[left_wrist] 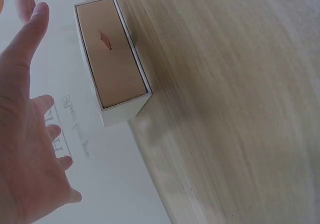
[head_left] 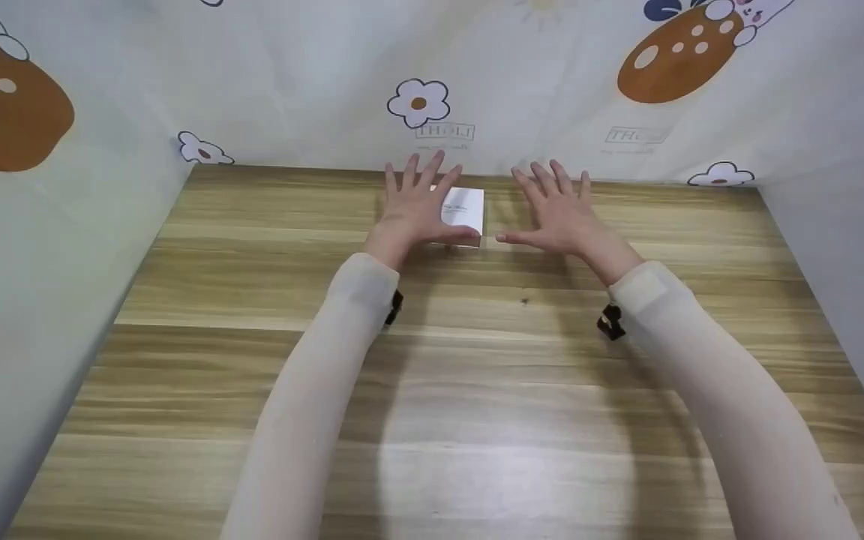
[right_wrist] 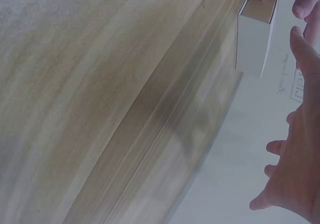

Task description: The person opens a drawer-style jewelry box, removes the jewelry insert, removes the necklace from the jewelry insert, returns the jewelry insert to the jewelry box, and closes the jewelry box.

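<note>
A small white box (head_left: 465,205) stands at the back of the wooden table, close to the patterned curtain. Its front, a tan drawer face (left_wrist: 111,51) with a small ribbon tab (left_wrist: 104,39), shows in the left wrist view. My left hand (head_left: 415,210) is spread over the box's left side, thumb stretched across its front edge in the head view. To the right of the box, my right hand (head_left: 563,215) is held with fingers spread and thumb pointing left. Nothing is in its grasp. In the right wrist view the box's white side (right_wrist: 252,43) faces that hand.
A pale curtain (head_left: 289,90) with flowers and brown spotted shapes rises behind the wooden table (head_left: 462,360). Pale side walls (head_left: 34,285) flank it left and right. A black strap piece (head_left: 611,322) hangs at the right wrist, another (head_left: 394,307) at the left.
</note>
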Available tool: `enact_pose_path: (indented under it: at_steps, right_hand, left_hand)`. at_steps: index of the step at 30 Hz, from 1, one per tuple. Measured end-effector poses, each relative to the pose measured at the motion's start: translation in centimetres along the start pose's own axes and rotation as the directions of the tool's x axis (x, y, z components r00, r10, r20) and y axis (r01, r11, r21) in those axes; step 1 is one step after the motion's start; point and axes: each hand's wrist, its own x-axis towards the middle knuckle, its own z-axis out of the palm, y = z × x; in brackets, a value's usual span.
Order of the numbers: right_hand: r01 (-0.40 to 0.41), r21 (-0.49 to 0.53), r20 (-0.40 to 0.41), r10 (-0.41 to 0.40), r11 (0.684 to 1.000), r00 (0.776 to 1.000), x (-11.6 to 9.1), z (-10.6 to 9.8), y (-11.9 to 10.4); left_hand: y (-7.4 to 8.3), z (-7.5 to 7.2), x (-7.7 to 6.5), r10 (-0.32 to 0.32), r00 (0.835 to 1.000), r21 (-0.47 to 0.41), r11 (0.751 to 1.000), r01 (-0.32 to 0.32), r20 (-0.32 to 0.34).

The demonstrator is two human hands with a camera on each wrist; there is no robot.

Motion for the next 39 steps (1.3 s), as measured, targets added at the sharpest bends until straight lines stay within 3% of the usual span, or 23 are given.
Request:
enact_pose_path:
  at_steps: [23,31,39]
  right_hand:
    - [0.089,0.041,-0.002,-0.089,0.995,0.996,0.5,0.8,-0.2]
    - [0.139,0.096,-0.015,-0.138,0.986,0.990,0.3,1.0,-0.4]
    - [0.124,0.101,0.033,-0.127,0.987,0.991,0.2,1.1,-0.6]
  left_hand:
    - [-0.8,0.5,0.0,0.107,0.994,-0.099,0.989,-0.110,-0.036]
    - [-1.3,0.7,-0.2,0.123,0.992,-0.150,0.981,-0.127,-0.033]
    - [-1.5,0.8,-0.3,0.127,0.992,-0.150,0.981,-0.127,-0.009]
